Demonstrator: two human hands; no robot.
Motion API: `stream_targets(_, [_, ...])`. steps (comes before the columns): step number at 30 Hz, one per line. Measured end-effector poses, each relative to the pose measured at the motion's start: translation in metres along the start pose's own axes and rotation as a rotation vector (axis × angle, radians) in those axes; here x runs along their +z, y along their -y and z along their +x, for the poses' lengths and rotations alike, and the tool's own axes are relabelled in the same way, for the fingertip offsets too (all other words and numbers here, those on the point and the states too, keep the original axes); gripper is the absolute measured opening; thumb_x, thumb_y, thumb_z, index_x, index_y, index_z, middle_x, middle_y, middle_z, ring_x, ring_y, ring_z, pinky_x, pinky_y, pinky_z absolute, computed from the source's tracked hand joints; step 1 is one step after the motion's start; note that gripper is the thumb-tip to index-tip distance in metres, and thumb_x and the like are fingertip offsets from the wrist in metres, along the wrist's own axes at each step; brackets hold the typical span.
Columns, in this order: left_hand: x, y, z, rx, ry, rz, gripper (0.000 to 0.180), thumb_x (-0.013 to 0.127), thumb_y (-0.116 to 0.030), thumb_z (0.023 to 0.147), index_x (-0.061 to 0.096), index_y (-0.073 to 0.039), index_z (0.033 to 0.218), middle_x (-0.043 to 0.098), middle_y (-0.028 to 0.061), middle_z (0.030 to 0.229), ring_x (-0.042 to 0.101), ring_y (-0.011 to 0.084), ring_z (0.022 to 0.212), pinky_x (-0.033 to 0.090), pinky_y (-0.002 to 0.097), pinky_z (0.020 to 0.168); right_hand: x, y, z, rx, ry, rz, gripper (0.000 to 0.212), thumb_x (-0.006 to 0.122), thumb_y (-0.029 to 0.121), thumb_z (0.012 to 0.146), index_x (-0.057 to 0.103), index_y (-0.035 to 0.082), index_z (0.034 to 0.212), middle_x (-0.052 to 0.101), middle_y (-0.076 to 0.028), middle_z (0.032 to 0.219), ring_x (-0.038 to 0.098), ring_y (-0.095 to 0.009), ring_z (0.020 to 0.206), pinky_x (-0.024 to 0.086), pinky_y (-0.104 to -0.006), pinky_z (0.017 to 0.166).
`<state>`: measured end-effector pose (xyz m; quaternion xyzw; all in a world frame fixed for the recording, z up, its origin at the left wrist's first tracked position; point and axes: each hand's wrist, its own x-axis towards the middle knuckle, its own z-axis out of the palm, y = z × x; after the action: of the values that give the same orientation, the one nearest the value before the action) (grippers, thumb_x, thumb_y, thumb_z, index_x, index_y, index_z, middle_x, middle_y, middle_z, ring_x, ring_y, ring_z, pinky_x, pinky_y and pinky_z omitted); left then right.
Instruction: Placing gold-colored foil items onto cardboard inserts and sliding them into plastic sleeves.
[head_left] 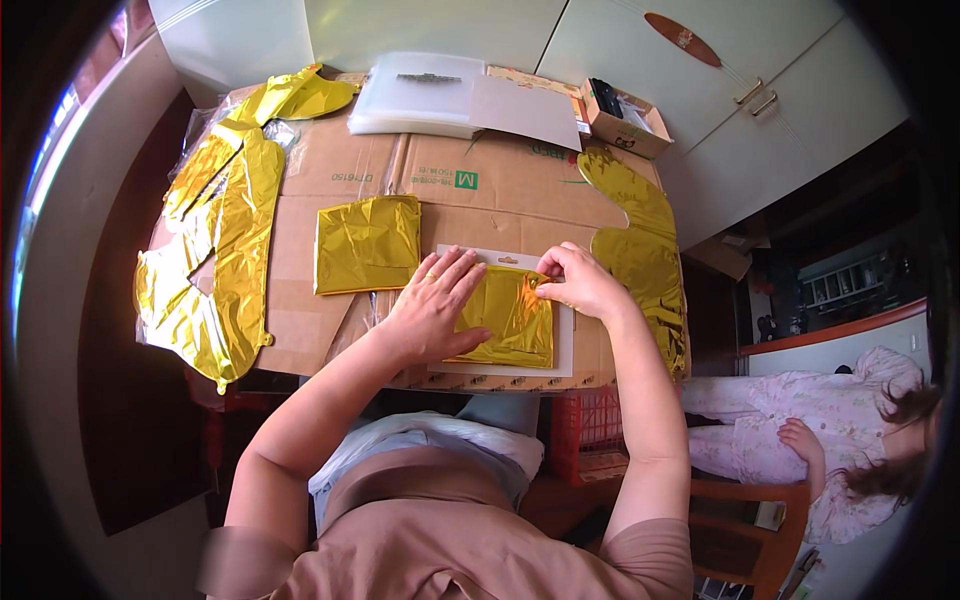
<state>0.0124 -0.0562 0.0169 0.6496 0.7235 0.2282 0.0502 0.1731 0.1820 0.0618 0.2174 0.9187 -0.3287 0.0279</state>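
Observation:
A folded gold foil balloon (512, 325) lies on a white backing card (564, 345) with a hang hole at its top. My left hand (437, 305) lies flat over the left side of this foil, its fingers stretched out. At the foil's upper right corner, my right hand (580, 285) is closed in a pinch on the foil; the exact grip is partly hidden by the fingers. Just left of the card is another folded gold foil packet (367, 245), its lower right corner close to my left hand.
Flattened cardboard (340, 165) covers the table. Large gold foil balloons (235, 240) spread along its left side, and more gold foil (645, 255) lies at the right. Clear plastic sleeves (415, 100), a grey card (525, 112) and a small box (627, 120) stand behind. A person (790, 430) is at right.

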Motion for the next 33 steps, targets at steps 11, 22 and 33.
stream_targets(11, [-0.040, -0.020, -0.051, -0.447, -0.279, -0.717, 0.042, 0.062, -0.004, 0.097, 0.054, -0.001, 0.139, 0.067, 0.0152, 0.126, 0.066, 0.0235, 0.114, 0.054, 0.0326, 0.094, 0.049, 0.038, -0.062, -0.240, -0.416, -0.112, 0.056, 0.069, 0.021, 0.095, 0.050, 0.004, 0.145, 0.043, -0.023, 0.151, 0.043, -0.043, 0.140, 0.036, -0.0491, 0.117])
stream_targets(22, [-0.037, -0.017, -0.040, -0.583, -0.084, -0.907, 0.043, 0.056, -0.011, 0.103, 0.048, 0.001, 0.143, 0.072, 0.0159, 0.121, 0.070, 0.0192, 0.104, 0.055, 0.0322, 0.091, 0.087, 0.011, -0.047, -0.245, -0.378, -0.150, 0.052, 0.060, 0.016, 0.100, 0.046, 0.001, 0.148, 0.034, -0.027, 0.159, 0.029, -0.045, 0.150, 0.028, -0.0512, 0.122])
stream_targets(33, [-0.018, -0.008, -0.061, 0.062, -0.273, -0.030, 0.036, 0.076, -0.017, 0.084, 0.069, -0.006, 0.118, 0.064, 0.0104, 0.127, 0.058, 0.0325, 0.123, 0.045, 0.0483, 0.105, 0.089, 0.008, -0.045, -0.265, -0.404, -0.152, 0.050, 0.055, 0.011, 0.100, 0.046, -0.001, 0.148, 0.034, -0.028, 0.158, 0.029, -0.044, 0.150, 0.027, -0.0506, 0.123])
